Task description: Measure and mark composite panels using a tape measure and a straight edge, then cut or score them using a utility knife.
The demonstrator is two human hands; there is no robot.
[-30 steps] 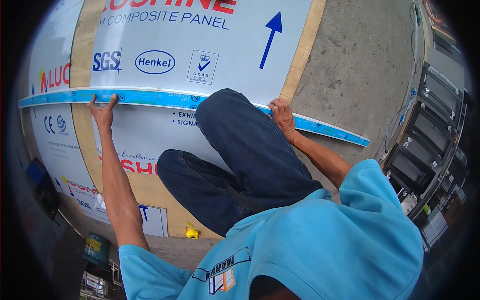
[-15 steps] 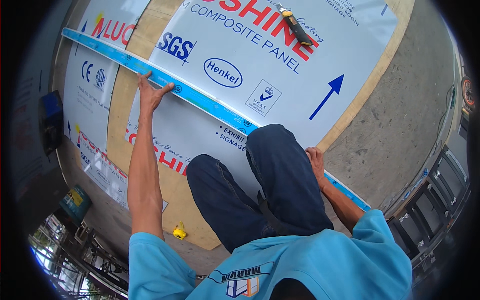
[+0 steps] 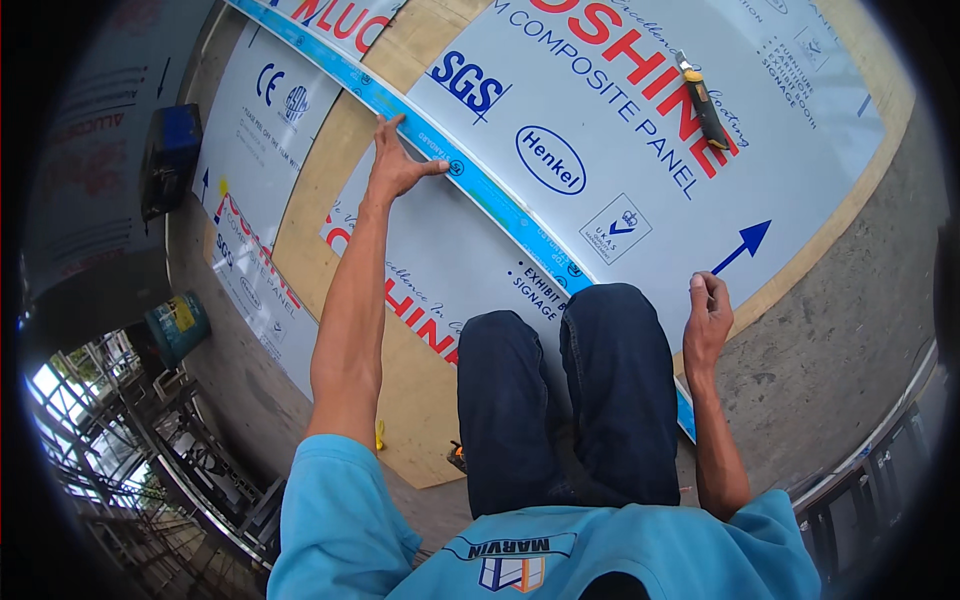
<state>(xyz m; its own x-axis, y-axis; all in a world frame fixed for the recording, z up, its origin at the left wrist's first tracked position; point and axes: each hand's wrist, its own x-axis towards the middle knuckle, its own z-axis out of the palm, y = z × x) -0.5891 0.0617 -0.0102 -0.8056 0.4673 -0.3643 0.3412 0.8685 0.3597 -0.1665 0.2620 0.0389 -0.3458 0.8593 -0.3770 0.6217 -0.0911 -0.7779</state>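
Observation:
A long straight bar with blue film and pale edges [image 3: 420, 130] lies slantwise over a grey-white composite panel [image 3: 640, 180]. My left hand [image 3: 398, 168] has its fingers spread, with thumb and fingertips against the bar's near side. My knees cover part of the bar, whose lower end shows again beside my right forearm. Off the bar, my right hand [image 3: 707, 320] hovers by the panel's right edge, fingers loosely bent and apart, with nothing visible in them. A black and yellow utility knife [image 3: 706, 108] rests on the panel, beyond the right hand.
Pale wooden board [image 3: 420, 435] shows under the panel pieces. Another printed panel piece [image 3: 250, 150] lies at left. A dark case with a blue top [image 3: 172, 160] and a green bucket [image 3: 180, 328] stand farther left. Concrete floor [image 3: 830, 330] runs along the right.
My right hand has let go of the bar and moved up and out beside the panel's edge. My left hand stays against the bar. The whole view has shifted.

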